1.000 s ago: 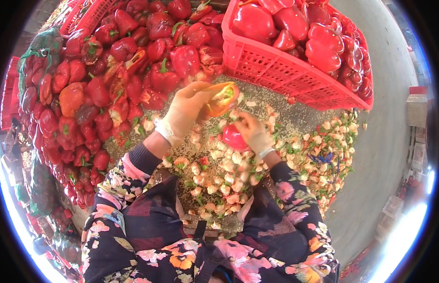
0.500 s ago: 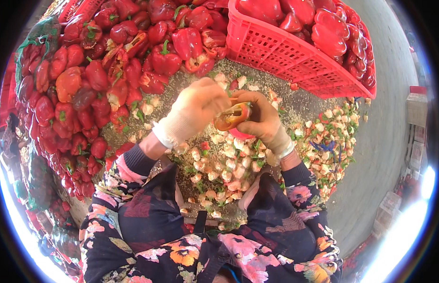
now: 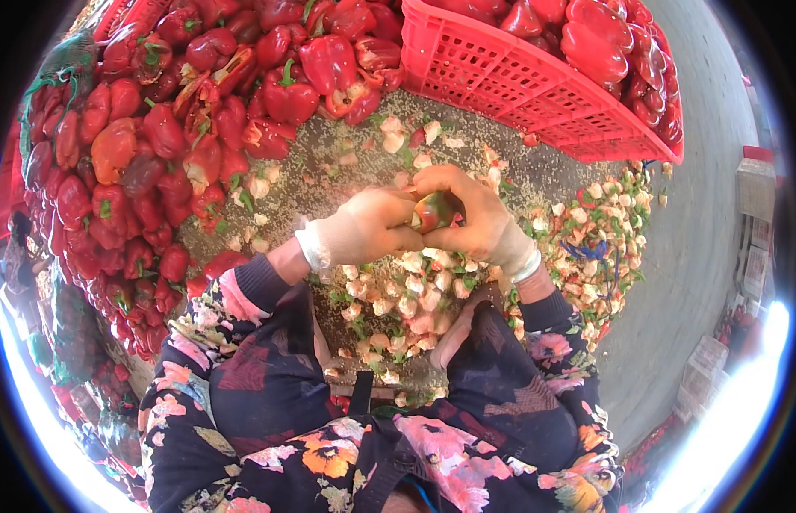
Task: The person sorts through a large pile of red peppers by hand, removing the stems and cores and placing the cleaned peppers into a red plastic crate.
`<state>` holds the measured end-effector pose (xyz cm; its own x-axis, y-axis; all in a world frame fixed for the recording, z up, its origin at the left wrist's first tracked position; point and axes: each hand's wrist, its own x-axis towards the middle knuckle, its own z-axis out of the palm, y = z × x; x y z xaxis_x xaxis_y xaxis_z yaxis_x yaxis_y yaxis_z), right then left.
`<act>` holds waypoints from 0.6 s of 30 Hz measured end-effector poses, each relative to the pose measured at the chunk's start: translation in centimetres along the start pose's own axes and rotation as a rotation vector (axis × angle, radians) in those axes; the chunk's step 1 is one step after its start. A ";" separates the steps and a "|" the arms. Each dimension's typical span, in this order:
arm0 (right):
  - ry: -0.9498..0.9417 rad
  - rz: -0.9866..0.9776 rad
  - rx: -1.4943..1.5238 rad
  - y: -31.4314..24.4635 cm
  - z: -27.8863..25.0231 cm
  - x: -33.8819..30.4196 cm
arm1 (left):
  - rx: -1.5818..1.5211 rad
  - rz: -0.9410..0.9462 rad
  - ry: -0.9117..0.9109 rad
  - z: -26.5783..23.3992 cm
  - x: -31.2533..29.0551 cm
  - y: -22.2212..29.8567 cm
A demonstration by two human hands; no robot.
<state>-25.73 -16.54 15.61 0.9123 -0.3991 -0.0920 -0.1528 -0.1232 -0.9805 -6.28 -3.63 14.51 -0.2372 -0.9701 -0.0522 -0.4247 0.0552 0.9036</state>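
Note:
A small bell pepper (image 3: 436, 211), mottled green and orange-red, is between my two gloved hands above the floor. My right hand (image 3: 479, 218) wraps around its right side, thumb below and fingers over the top. Against its left side press the curled fingers and thumb of my left hand (image 3: 364, 227); whether they also pinch something small is hidden. Beneath the hands, between my feet, lies a pile of cut-out pepper cores (image 3: 406, 299), pale with green stems.
A large heap of red bell peppers (image 3: 159, 184) fills the left and far left. Far right stands a red plastic crate (image 3: 518, 77) holding glossy red peppers. More pepper cores (image 3: 595, 248) lie at the right with a blue strand. Seeds are scattered over the floor (image 3: 330, 162).
Both hands have moved slightly nearer to me. The left hand has come down from above the pepper's opening to its left side. The pepper has turned, so its seedy opening no longer shows.

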 end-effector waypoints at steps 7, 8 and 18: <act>0.067 0.081 -0.036 -1.8 -0.9 -0.2 | -0.885 -0.421 0.168 -2.4 -0.8 2.9; 0.097 0.054 -0.012 -1.7 -0.6 -0.2 | -0.861 -0.409 0.171 -2.6 -0.8 3.2; 0.267 -0.181 -0.323 -0.3 1.2 -0.4 | -1.044 0.035 0.335 -5.1 -2.3 4.2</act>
<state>-25.63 -15.29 15.72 0.8115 -0.5605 0.1653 -0.1495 -0.4726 -0.8685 -3.05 -2.40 20.65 0.0818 -0.9956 -0.0447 0.5645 0.0093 0.8254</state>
